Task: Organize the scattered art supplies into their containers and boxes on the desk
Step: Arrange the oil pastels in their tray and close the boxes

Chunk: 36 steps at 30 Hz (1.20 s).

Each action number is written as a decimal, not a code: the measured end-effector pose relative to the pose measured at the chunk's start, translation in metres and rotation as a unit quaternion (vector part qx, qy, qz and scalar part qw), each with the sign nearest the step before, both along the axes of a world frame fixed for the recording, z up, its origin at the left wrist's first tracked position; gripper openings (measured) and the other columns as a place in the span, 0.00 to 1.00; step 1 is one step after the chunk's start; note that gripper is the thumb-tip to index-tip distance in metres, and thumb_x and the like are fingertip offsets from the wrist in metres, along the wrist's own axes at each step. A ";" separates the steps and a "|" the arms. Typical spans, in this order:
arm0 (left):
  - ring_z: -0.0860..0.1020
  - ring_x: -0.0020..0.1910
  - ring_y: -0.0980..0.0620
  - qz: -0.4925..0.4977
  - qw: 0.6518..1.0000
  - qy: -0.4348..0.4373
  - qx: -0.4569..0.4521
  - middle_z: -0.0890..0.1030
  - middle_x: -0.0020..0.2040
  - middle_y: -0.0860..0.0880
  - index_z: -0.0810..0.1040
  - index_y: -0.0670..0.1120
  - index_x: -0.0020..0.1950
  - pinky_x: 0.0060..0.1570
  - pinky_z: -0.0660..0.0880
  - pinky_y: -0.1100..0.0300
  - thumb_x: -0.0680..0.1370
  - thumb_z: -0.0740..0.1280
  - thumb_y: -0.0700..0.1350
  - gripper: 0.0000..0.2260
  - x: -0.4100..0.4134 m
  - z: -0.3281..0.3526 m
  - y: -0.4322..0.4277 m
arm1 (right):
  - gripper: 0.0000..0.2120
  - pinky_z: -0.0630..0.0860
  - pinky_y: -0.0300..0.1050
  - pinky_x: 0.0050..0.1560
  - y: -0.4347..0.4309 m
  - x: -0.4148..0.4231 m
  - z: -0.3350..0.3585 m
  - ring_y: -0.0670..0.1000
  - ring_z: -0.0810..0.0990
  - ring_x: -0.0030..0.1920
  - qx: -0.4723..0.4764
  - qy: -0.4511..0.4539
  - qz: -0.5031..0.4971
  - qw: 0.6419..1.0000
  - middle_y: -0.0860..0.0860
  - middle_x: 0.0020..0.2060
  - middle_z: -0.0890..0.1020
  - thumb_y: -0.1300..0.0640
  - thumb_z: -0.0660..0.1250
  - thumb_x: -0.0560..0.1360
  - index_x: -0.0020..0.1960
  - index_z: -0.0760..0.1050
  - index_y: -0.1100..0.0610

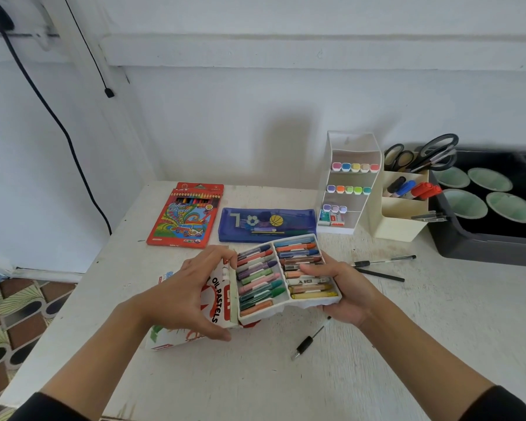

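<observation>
At the centre of the frame, the left hand (182,291) grips the oil pastel box (216,302) while the right hand (343,291) clasps the pastel tray (286,273), half out of it, above the worktop (255,378).

Soft even daylight, faint shadow on the wall (286,126), wide-angle edge bending.

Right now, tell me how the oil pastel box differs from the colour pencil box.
The oil pastel box is open, its tray of pastels pulled out and exposed; the colour pencil box is closed.
The pastel box is held by the left hand, with the right hand on the tray; the pencil box lies flat and untouched.
The pastel box is mostly white; the pencil box is red.
Both are printed card boxes on the desk.
</observation>
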State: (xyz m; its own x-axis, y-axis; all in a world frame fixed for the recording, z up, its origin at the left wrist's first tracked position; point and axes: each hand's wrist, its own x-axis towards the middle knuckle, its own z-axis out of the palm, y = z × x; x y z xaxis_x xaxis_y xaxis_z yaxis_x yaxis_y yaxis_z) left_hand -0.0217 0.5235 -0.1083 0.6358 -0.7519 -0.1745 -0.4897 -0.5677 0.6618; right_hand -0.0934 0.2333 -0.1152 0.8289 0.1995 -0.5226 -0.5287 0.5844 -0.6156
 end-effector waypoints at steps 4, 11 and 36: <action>0.64 0.68 0.63 0.001 1.000 -0.004 -0.001 0.60 0.66 0.70 0.55 0.67 0.70 0.64 0.74 0.61 0.62 0.81 0.64 0.45 -0.001 0.000 -0.002 | 0.23 0.84 0.53 0.43 0.001 -0.006 0.003 0.61 0.85 0.53 -0.020 -0.011 -0.006 1.000 0.58 0.56 0.84 0.67 0.69 0.72 0.65 0.76 0.52; 0.70 0.64 0.59 0.019 0.999 0.045 -0.015 0.65 0.61 0.69 0.53 0.66 0.70 0.56 0.78 0.65 0.63 0.83 0.57 0.48 -0.002 0.002 -0.003 | 0.22 0.84 0.54 0.47 -0.001 -0.008 0.007 0.61 0.84 0.57 -0.083 -0.053 0.021 0.995 0.57 0.58 0.84 0.67 0.68 0.76 0.67 0.73 0.51; 0.62 0.66 0.62 -0.001 0.997 0.021 0.067 0.55 0.64 0.76 0.46 0.76 0.71 0.64 0.70 0.59 0.62 0.81 0.62 0.51 -0.003 -0.004 -0.007 | 0.22 0.85 0.54 0.43 0.001 -0.024 -0.012 0.62 0.85 0.54 0.006 0.030 -0.041 0.999 0.61 0.57 0.83 0.68 0.68 0.73 0.66 0.76 0.58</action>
